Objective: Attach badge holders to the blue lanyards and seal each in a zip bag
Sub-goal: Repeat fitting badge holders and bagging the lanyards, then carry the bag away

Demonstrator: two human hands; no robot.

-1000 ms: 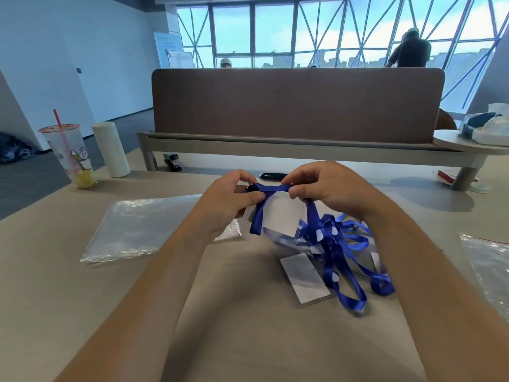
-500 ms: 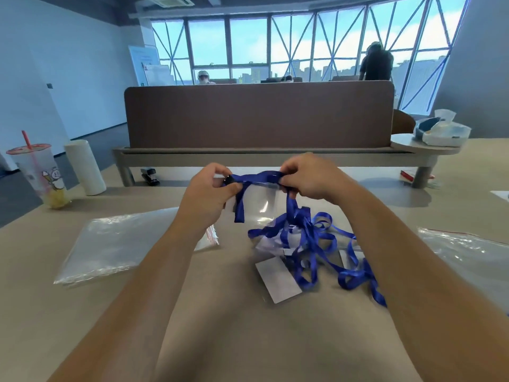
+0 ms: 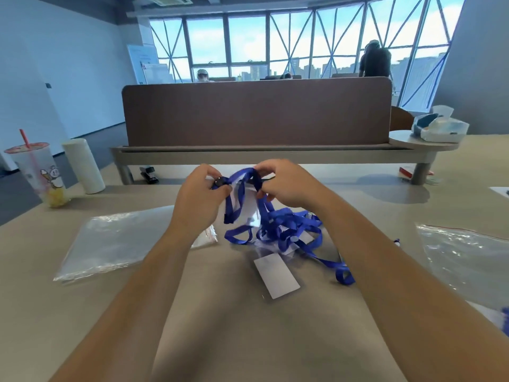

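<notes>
L hand (image 3: 202,188) pinches black clip (image 3: 219,183), R hand (image 3: 283,183) pinches blue lanyard (image 3: 242,175) w/ clear badge holder (image 3: 249,205); keep strap untwisted, slot facing clip

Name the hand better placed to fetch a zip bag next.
Left, probably. The left hand pinches the black clip, and the zip bag stack lies by its wrist. The right hand grips the blue lanyard; the right-side bags lie farther off.
</notes>
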